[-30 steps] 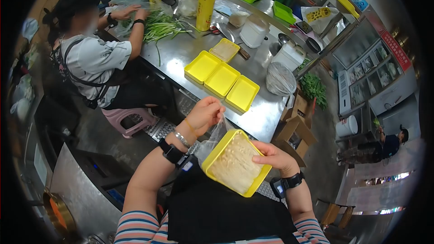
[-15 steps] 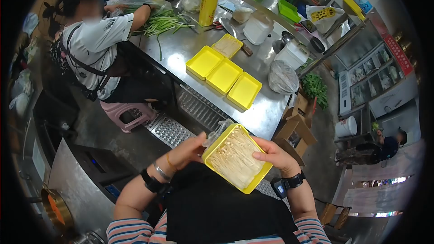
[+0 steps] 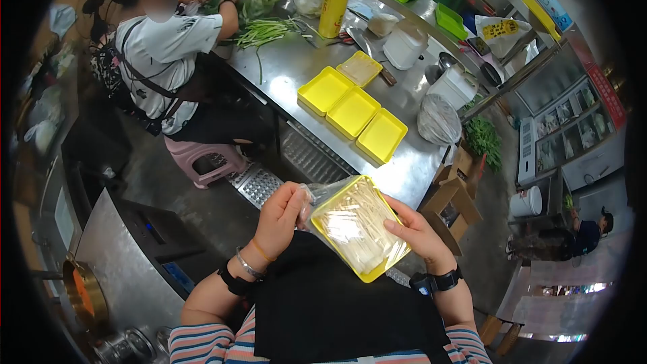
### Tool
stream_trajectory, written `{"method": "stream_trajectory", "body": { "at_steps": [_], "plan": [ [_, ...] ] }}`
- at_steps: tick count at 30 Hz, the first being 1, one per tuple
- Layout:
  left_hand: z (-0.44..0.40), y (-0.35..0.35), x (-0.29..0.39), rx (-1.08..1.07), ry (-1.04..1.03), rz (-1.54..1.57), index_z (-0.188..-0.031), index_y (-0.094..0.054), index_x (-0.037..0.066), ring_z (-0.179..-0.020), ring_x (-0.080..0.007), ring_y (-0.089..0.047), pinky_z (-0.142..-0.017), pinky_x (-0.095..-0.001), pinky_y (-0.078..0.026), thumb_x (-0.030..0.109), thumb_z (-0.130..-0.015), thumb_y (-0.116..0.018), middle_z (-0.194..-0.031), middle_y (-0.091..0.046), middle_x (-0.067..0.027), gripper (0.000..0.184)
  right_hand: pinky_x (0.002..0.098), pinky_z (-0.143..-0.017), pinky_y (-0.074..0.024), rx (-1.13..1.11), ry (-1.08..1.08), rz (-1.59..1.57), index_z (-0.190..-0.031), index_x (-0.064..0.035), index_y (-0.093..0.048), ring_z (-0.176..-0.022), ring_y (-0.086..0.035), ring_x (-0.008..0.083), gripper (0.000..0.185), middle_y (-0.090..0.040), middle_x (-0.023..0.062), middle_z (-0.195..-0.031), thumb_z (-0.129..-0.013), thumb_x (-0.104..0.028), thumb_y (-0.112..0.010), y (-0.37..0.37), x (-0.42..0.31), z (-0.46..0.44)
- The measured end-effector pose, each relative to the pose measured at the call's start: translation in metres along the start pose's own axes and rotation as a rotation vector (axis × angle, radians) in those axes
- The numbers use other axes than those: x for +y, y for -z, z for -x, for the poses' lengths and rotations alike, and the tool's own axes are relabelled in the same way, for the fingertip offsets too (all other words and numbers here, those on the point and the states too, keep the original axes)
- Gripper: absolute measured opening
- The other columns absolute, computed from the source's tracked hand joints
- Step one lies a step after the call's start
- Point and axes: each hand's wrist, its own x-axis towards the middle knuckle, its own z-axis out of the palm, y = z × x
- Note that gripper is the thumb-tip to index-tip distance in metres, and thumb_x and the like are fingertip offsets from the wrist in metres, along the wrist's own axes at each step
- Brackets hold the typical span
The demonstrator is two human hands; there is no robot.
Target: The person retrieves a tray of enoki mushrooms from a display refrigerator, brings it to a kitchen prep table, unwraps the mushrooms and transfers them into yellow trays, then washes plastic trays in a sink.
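Observation:
My right hand (image 3: pixel 421 232) grips the right side of a yellow tray (image 3: pixel 373 276), its thumb over the top. Pale enoki mushrooms (image 3: pixel 357 229) fill the tray, which tilts in front of my black apron. Shiny clear plastic film (image 3: pixel 331 192) lies over the mushrooms and stretches out past the tray's left side. Its bunched end is pinched in the closed fingers of my left hand (image 3: pixel 280 216). The fingers of my right hand beneath the tray are hidden.
On the steel table (image 3: pixel 283 94) stand several yellow trays (image 3: pixel 354 112), cling film rolls (image 3: pixel 337 0), a knife (image 3: pixel 387 77) and green stalks (image 3: pixel 266 32). A co-worker (image 3: pixel 165 47) sits on a pink stool (image 3: pixel 205 160) at left. Cardboard boxes (image 3: pixel 453 205) stand right of the table.
My left hand has drawn the film out to the left, and it now covers the mushrooms with a visible shine. The tray has shifted slightly right and up in view.

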Motion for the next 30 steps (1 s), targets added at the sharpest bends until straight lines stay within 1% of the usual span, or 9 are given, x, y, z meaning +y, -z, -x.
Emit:
{"method": "stream_trajectory", "body": {
  "at_steps": [3, 7, 12, 18, 20, 21, 23, 26, 30],
  "plan": [
    [0.007, 0.0, 0.012, -0.005, 0.143, 0.171, -0.088, -0.052, 0.006, -0.055, -0.0052, -0.045, -0.051, -0.0198, -0.039, 0.022, -0.099, -0.042, -0.068, -0.049, 0.0024, 0.022, 0.0256, -0.099, -0.0356, -0.019, -0.005, 0.058, -0.142, -0.0041, -0.032, -0.117, -0.044, 0.0099, 0.054, -0.048, 0.0052, -0.131, -0.094, -0.017, -0.054, -0.001, 0.0, 0.0],
    [-0.017, -0.005, 0.021, -0.176, -0.013, -0.021, -0.12, -0.057, 0.002, -0.092, -0.0085, -0.055, -0.084, -0.0242, -0.045, 0.019, -0.097, -0.045, -0.102, -0.061, -0.0029, 0.031, 0.026, -0.1, -0.0338, -0.119, 0.022, 0.272, -0.142, 0.0, -0.032, -0.12, -0.042, 0.0112, 0.056, -0.046, 0.0075, -0.134, -0.094, -0.017, -0.056, -0.005, -0.011, -0.014],
    [-0.032, -0.017, 0.022, -0.315, 0.07, 0.189, -0.132, -0.045, -0.001, -0.113, -0.0142, -0.052, -0.097, -0.0273, -0.04, 0.021, -0.098, -0.044, -0.128, -0.053, -0.0092, 0.041, 0.0246, -0.098, -0.0361, -0.191, -0.063, 0.176, -0.141, -0.0001, -0.032, -0.117, -0.045, 0.0105, 0.058, -0.048, 0.0063, -0.131, -0.093, -0.018, -0.058, -0.009, -0.012, -0.025],
    [-0.031, -0.076, 0.033, -0.6, -0.508, -0.754, -0.113, -0.06, 0.002, -0.102, -0.0292, -0.059, -0.092, -0.0363, -0.045, 0.023, -0.094, -0.047, -0.108, -0.062, -0.0161, 0.031, 0.0293, -0.095, -0.0412, -0.284, 0.034, 0.654, -0.129, -0.0045, -0.05, -0.107, -0.054, 0.0126, 0.04, -0.057, 0.0042, -0.12, -0.093, -0.021, -0.052, 0.0, 0.008, -0.053],
    [-0.013, -0.104, 0.048, -0.772, -0.733, -0.941, -0.088, -0.058, 0.008, -0.076, -0.0328, -0.063, -0.072, -0.0479, -0.048, 0.018, -0.084, -0.051, -0.08, -0.062, -0.0108, 0.013, 0.0324, -0.096, -0.0421, -0.235, 0.081, 0.695, -0.131, -0.0046, -0.047, -0.108, -0.055, 0.0141, 0.045, -0.056, 0.0037, -0.121, -0.092, -0.027, -0.047, -0.012, 0.003, -0.059],
    [0.005, -0.108, 0.089, -0.864, -0.532, -1.089, -0.087, -0.061, 0.01, -0.086, -0.03, -0.061, -0.077, -0.0495, -0.046, 0.02, -0.083, -0.053, -0.088, -0.061, -0.0094, 0.013, 0.034, -0.097, -0.0425, -0.206, 0.082, 0.654, -0.134, -0.0044, -0.044, -0.109, -0.055, 0.015, 0.05, -0.055, 0.0036, -0.123, -0.091, -0.031, -0.046, -0.017, 0.001, -0.06],
    [0.0, -0.104, 0.045, -0.814, -1.142, -1.018, -0.118, -0.056, 0.007, -0.082, -0.0238, -0.063, -0.068, -0.0423, -0.049, 0.039, -0.087, -0.056, -0.092, -0.066, -0.0072, 0.045, 0.0362, -0.098, -0.0433, -0.174, 0.087, 0.49, -0.14, -0.0029, -0.035, -0.112, -0.055, 0.0166, 0.06, -0.053, 0.0055, -0.126, -0.089, -0.032, -0.049, -0.051, -0.034, -0.045],
    [0.014, -0.065, 0.079, -0.505, -0.937, -0.562, -0.088, -0.064, 0.011, -0.096, -0.0302, -0.057, -0.086, -0.0449, -0.044, 0.022, -0.084, -0.055, -0.096, -0.059, -0.0083, 0.015, 0.0349, -0.098, -0.0427, -0.208, 0.037, 0.33, -0.141, -0.0017, -0.033, -0.113, -0.054, 0.017, 0.063, -0.053, 0.0072, -0.126, -0.088, -0.03, -0.053, -0.028, -0.022, -0.055],
    [-0.004, 0.021, 0.049, 0.058, -0.659, -0.849, -0.12, -0.054, 0.006, -0.107, -0.0269, -0.053, -0.093, -0.0359, -0.043, 0.034, -0.088, -0.059, -0.113, -0.052, -0.0136, 0.043, 0.0312, -0.098, -0.0406, -0.264, -0.07, -0.028, -0.141, 0.0025, -0.029, -0.116, -0.051, 0.0178, 0.074, -0.052, 0.0125, -0.126, -0.084, -0.023, -0.066, -0.025, -0.019, -0.058]
  ]
}}
